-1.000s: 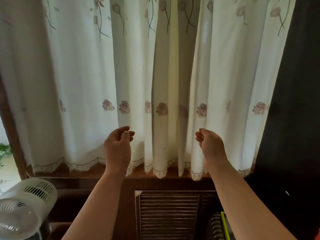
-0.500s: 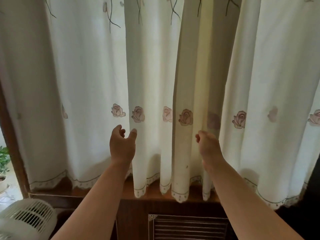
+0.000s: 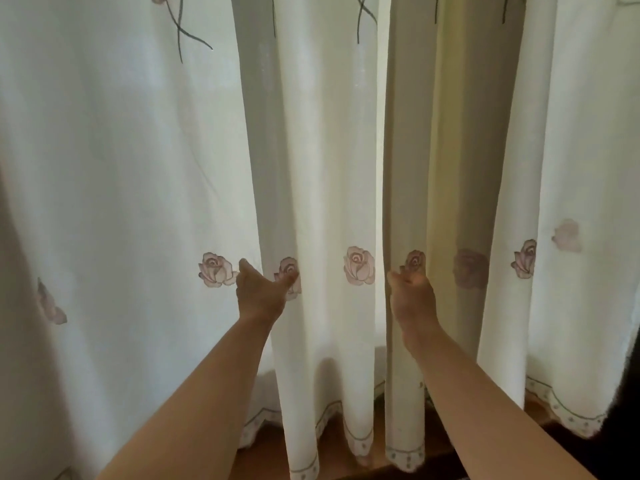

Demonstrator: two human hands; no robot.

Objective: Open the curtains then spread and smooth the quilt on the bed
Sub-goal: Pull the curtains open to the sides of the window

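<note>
Closed cream curtains with pink roses fill the view. The left curtain panel (image 3: 325, 202) and the right curtain panel (image 3: 408, 202) meet at a bright gap in the middle. My left hand (image 3: 263, 289) is raised with thumb and fingers spread, its fingertips against a fold of the left panel. My right hand (image 3: 412, 296) is at the inner edge of the right panel with its fingers curled against the fabric. Whether it pinches the cloth is not visible. No bed or quilt is in view.
A wooden sill (image 3: 346, 459) runs under the curtain hems. A dark surface (image 3: 623, 427) stands at the lower right edge.
Both hands have risen and reached forward to the curtain folds. The view has moved closer and upward, so the fan and the vent panel below have dropped out of sight.
</note>
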